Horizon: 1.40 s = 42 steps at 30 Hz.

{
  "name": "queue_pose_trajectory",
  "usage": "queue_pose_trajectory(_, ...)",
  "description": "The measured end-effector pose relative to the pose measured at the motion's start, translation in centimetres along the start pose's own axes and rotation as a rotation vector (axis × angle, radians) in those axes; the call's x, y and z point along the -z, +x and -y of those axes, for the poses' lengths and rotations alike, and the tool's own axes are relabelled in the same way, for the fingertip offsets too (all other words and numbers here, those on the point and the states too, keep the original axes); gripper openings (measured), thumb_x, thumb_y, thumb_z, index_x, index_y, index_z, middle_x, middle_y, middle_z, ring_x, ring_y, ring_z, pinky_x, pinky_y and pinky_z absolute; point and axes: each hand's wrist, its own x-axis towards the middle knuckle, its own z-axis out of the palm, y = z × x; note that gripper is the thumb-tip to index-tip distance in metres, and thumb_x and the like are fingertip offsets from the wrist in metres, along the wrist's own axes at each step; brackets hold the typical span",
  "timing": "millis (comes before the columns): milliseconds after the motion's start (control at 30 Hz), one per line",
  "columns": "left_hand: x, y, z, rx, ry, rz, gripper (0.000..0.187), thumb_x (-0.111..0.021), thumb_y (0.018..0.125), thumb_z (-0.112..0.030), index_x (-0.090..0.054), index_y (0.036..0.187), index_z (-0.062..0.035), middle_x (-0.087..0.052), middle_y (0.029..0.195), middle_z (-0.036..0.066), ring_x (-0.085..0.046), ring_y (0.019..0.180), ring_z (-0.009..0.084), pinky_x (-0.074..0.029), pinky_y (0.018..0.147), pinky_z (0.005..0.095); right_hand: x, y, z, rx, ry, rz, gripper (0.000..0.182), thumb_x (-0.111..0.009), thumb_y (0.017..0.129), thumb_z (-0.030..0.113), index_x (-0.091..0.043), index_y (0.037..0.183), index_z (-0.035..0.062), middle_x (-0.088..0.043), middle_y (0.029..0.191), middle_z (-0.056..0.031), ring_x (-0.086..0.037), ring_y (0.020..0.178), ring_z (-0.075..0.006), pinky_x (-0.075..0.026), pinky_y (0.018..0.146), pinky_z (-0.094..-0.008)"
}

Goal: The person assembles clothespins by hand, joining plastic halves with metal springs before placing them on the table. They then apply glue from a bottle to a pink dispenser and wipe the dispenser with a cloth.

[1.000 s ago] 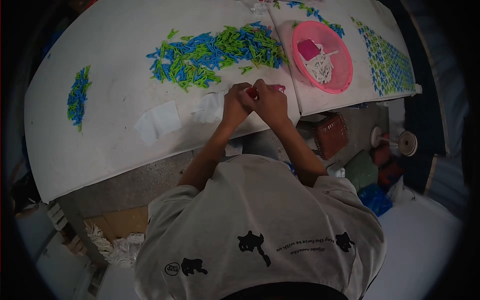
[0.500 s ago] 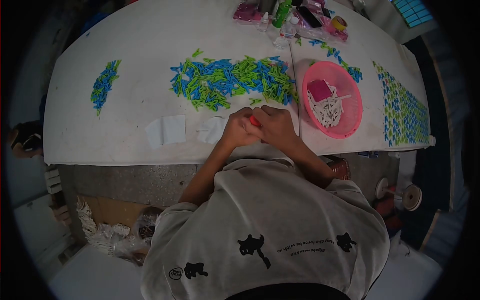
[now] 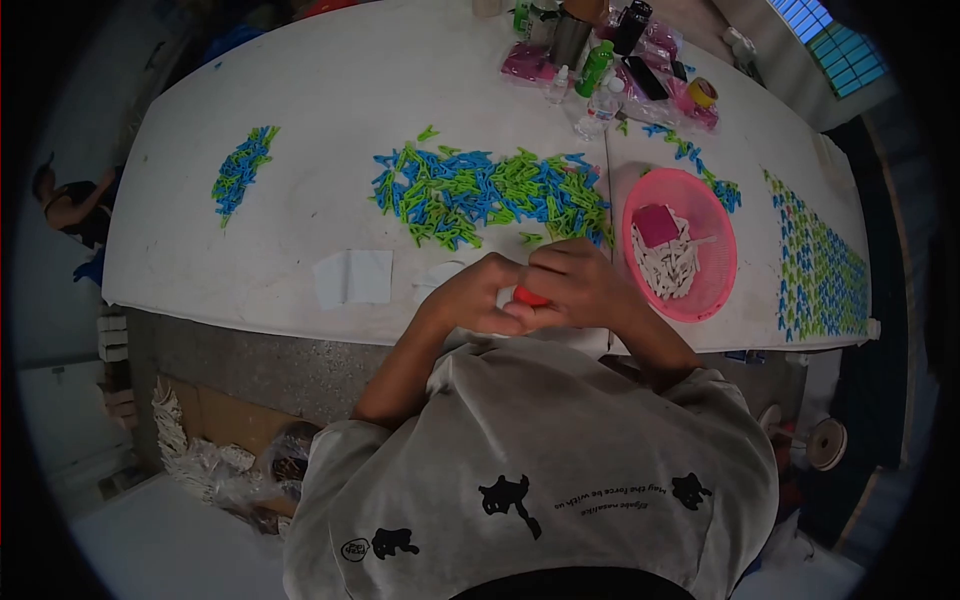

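Observation:
My left hand (image 3: 482, 293) and my right hand (image 3: 578, 284) meet over the table's near edge, in front of my shirt. Between them shows a small red object (image 3: 531, 297), closed in the fingers of my right hand; its kind cannot be made out. The fingers of my left hand are bent and pressed against it, and whatever they pinch is hidden. Just beyond the hands lies a wide pile of blue and green clothespins (image 3: 490, 190). A white sheet (image 3: 354, 278) is to the left, with another pale piece partly behind my left hand.
Right of my hands stands a pink basket (image 3: 728, 250) with white pieces and a dark pink block (image 3: 656, 226). Rows of clothespins (image 3: 815, 265) cover the right end, and a smaller pile (image 3: 243, 175) is at left. Bottles (image 3: 595, 68) stand at the back. A person (image 3: 78, 208) is far left.
The head view has shifted, so the table sits lower and further right. Both hands remain together around the red object, now nearer my body.

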Motion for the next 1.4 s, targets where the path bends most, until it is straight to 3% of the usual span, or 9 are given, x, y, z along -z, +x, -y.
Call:
queue_pose_trajectory(267,0.7,0.9,-5.8,-0.043,-0.165,0.341,0.031,-0.077,0.068,-0.023,-0.070,0.090,-0.0023,-0.070,0.079,0.007,-0.069,0.074,0.0193,-0.051,0.068,0.0298,4.0,4.0,2.0,0.343,0.144,-0.077,0.029,-0.077,0.076,0.026,-0.053,0.074,0.0104,-0.046,0.071,-0.0012,-0.057,0.059,-0.0171,-0.044,0.048,-0.0285)
queue_pose_trajectory(367,1.4,1.1,-7.0,0.031,-0.114,0.209,0.031,-0.077,0.069,-0.023,-0.070,0.091,-0.0022,-0.070,0.079,0.007,-0.070,0.074,0.0191,-0.051,0.068,0.0297,4.5,3.7,1.5,0.288,0.054,-0.032,0.030,-0.077,0.077,0.027,-0.052,0.072,0.0104,-0.048,0.066,-0.0015,-0.057,0.056,-0.0174,-0.045,0.047,-0.0297)
queue_pose_trajectory(433,1.5,1.3,-7.2,0.096,-0.024,0.048,0.032,-0.076,0.069,-0.024,-0.070,0.092,-0.0023,-0.071,0.080,0.007,-0.070,0.075,0.0192,-0.051,0.068,0.0299,4.0,2.9,1.6,-0.147,-0.111,0.036,0.027,-0.079,0.077,0.025,-0.060,0.078,0.0064,-0.054,0.066,-0.0054,-0.058,0.056,-0.0217,-0.046,0.047,-0.0331)
queue_pose_trajectory(533,1.0,1.2,-6.1,0.106,0.467,-0.185,0.039,-0.076,0.062,-0.020,-0.068,0.096,-0.0015,-0.071,0.083,0.008,-0.070,0.077,0.0182,-0.051,0.068,0.0286,2.8,2.2,1.7,-0.345,-0.161,0.077,0.027,-0.080,0.075,0.024,-0.059,0.079,0.0076,-0.059,0.065,-0.0057,-0.060,0.056,-0.0218,-0.048,0.049,-0.0339)
queue_pose_trajectory(833,1.7,0.1,-2.7,0.168,-0.158,0.293,0.034,-0.077,0.071,-0.024,-0.069,0.095,-0.0023,-0.071,0.083,0.006,-0.066,0.079,0.0163,-0.050,0.074,0.0287,3.3,1.8,1.6,0.114,0.133,0.154,0.032,-0.079,0.075,0.017,-0.066,0.101,0.0040,-0.058,0.090,-0.0065,-0.060,0.080,-0.0216,-0.050,0.068,-0.0328)
queue_pose_trajectory(900,1.7,0.2,-2.7,0.240,-0.523,0.429,0.030,-0.076,0.075,-0.025,-0.068,0.094,-0.0026,-0.069,0.087,0.004,-0.064,0.082,0.0148,-0.049,0.078,0.0279,3.6,1.8,1.7,0.101,0.208,0.204,0.034,-0.078,0.074,0.013,-0.067,0.105,0.0054,-0.059,0.096,-0.0067,-0.059,0.082,-0.0220,-0.050,0.070,-0.0332)
queue_pose_trajectory(1167,2.2,-0.2,-3.0,0.254,-0.304,0.341,0.027,-0.074,0.078,-0.023,-0.071,0.096,-0.0037,-0.070,0.091,0.005,-0.064,0.085,0.0147,-0.049,0.081,0.0293,3.8,1.0,0.7,0.136,0.299,0.241,0.045,-0.079,0.076,0.010,-0.066,0.119,0.0127,-0.061,0.113,-0.0069,-0.060,0.088,-0.0228,-0.052,0.073,-0.0322)
queue_pose_trajectory(1233,2.0,-0.2,-3.0,0.258,-0.274,0.214,0.028,-0.075,0.078,-0.024,-0.072,0.098,-0.0037,-0.071,0.090,0.005,-0.065,0.084,0.0148,-0.049,0.081,0.0292,3.9,0.9,1.4,-0.209,0.342,0.160,0.045,-0.081,0.076,0.015,-0.065,0.118,0.0111,-0.061,0.111,-0.0077,-0.063,0.090,-0.0233,-0.053,0.072,-0.0338)
queue_pose_trajectory(1400,1.9,0.5,-3.3,0.470,0.023,0.207,0.028,-0.078,0.078,-0.023,-0.071,0.094,-0.0018,-0.072,0.088,0.005,-0.064,0.082,0.0119,-0.049,0.083,0.0289,3.6,-0.7,0.2,-0.317,0.262,0.394,0.045,-0.082,0.074,0.017,-0.065,0.115,0.0093,-0.061,0.103,-0.0089,-0.064,0.089,-0.0247,-0.054,0.071,-0.0360)
